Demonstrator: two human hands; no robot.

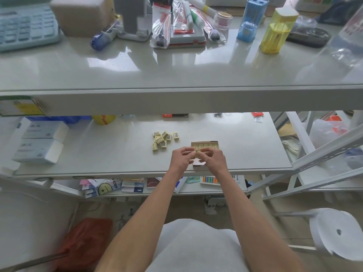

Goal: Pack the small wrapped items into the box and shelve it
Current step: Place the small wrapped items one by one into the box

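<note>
As the box [208,146] lies beneath, one small wrapped item [197,152] is pinched by both the left hand [179,159] and the right hand [214,160]; other wrapped items [164,139] are heaped left of the box.

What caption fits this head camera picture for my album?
By the box, the left hand and right hand pinch one yellow wrapped item; a pile waits on the shelf.

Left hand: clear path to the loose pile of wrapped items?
Probably yes. The pile lies just beyond the left hand on bare shelf, nothing between; though it and the right hand are pinching one wrapped item.
</note>
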